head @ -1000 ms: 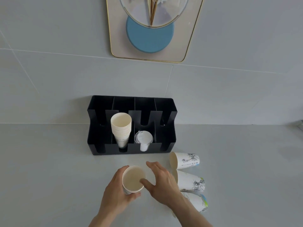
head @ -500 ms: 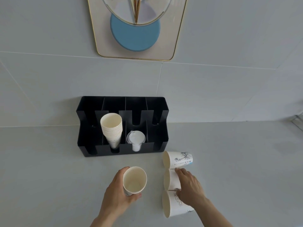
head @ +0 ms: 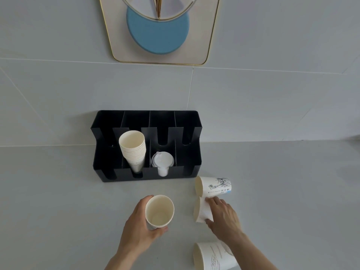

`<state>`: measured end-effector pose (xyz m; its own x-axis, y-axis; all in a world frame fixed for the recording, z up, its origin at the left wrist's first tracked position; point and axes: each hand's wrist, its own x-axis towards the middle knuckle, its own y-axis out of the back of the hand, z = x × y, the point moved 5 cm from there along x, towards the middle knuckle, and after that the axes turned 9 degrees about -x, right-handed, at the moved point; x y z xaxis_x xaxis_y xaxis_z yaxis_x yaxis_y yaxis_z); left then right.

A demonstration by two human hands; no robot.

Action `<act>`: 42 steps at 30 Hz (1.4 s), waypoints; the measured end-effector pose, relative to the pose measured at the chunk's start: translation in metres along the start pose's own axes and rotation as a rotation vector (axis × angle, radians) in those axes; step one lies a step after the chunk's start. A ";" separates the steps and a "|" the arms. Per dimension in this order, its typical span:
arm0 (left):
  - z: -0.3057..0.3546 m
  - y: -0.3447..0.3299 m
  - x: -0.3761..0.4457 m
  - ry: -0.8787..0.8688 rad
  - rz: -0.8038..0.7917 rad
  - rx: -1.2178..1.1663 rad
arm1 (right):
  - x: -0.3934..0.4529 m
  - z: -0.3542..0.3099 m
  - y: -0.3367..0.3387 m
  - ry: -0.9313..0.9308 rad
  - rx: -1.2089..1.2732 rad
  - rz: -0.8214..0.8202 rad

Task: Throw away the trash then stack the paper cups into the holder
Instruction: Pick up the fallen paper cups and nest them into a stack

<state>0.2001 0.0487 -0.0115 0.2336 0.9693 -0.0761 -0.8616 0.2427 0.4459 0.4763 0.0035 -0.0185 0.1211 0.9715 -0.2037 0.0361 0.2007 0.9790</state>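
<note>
My left hand (head: 136,228) holds an upright white paper cup (head: 159,211) above the counter, mouth toward me. My right hand (head: 224,217) closes on the middle one (head: 200,210) of three cups lying on their sides. Another lying cup (head: 214,187) rests just beyond it and a third (head: 212,257) lies nearer me. The black holder (head: 101,158) stands against the wall with a stack of cups (head: 133,149) in its second slot and white lids (head: 162,162) in the third.
A framed wall decoration (head: 157,32) with a blue disc hangs above the holder. The grey counter (head: 58,211) runs left and right of the cups. The holder's first and fourth slots hold nothing visible.
My right hand left the held cup, reached right and closed on the middle lying cup. My left hand keeps its cup. The view has shifted a little.
</note>
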 end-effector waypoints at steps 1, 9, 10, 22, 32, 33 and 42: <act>0.000 0.000 0.000 0.002 0.000 -0.003 | -0.001 0.000 0.000 0.004 0.003 0.011; 0.000 -0.001 -0.002 0.002 0.005 -0.021 | 0.002 0.003 -0.002 0.058 0.008 0.006; 0.000 -0.001 -0.003 0.005 0.009 -0.023 | 0.004 0.002 -0.002 0.065 -0.004 0.003; 0.005 -0.010 -0.004 0.019 0.071 -0.034 | 0.020 0.006 0.006 0.160 0.050 0.039; 0.009 -0.015 -0.004 0.039 0.089 -0.009 | 0.033 -0.023 0.058 0.206 0.440 0.228; 0.009 -0.016 -0.004 0.044 0.093 -0.011 | 0.034 -0.028 0.069 0.192 0.523 0.258; 0.010 -0.020 -0.004 0.062 0.114 -0.001 | 0.025 -0.083 0.111 0.289 0.953 0.256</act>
<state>0.2204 0.0393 -0.0115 0.1060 0.9912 -0.0797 -0.8815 0.1307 0.4537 0.4011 0.0603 0.0864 -0.0026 0.9896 0.1440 0.8304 -0.0781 0.5516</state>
